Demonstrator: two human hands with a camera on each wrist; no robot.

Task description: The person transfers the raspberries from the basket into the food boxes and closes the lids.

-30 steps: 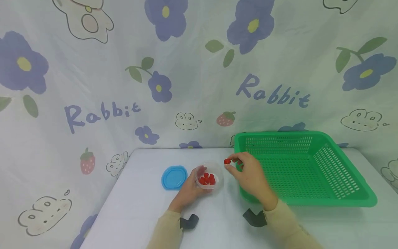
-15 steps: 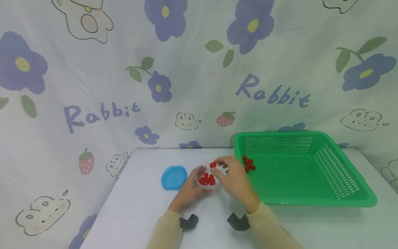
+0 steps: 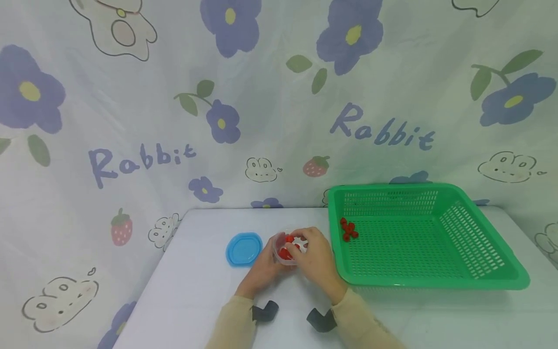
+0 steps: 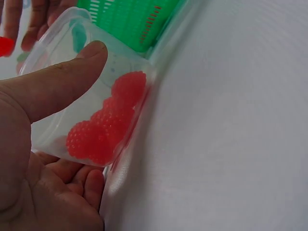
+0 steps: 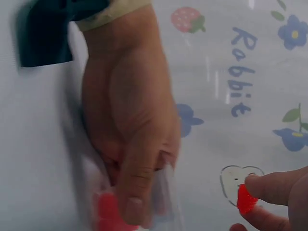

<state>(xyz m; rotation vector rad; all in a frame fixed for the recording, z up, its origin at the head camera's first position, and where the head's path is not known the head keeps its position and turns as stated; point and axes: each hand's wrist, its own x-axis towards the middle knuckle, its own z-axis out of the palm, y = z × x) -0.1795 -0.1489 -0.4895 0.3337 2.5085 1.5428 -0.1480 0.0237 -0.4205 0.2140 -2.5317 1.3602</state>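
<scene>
My left hand (image 3: 267, 265) grips a clear plastic tub (image 3: 277, 257), its thumb along the tub's wall in the left wrist view. Several red raspberries (image 4: 106, 120) lie at the bottom of the tub. Over the tub's mouth, my right hand (image 3: 316, 257) pinches one raspberry (image 5: 246, 197) between thumb and finger. In the right wrist view the fingers (image 5: 274, 187) show on both sides of that berry. From the head, the right hand hides part of the tub.
A green plastic basket (image 3: 427, 281) stands to the right, with several raspberries (image 3: 348, 229) clustered in its left part. A blue lid (image 3: 245, 249) lies left of the tub on the white table (image 3: 187, 300). A printed curtain (image 3: 270, 121) hangs behind.
The right hand has moved left from beside the basket to over the tub, carrying the raspberry. It has uncovered the berries in the basket. The left hand and tub have stayed put.
</scene>
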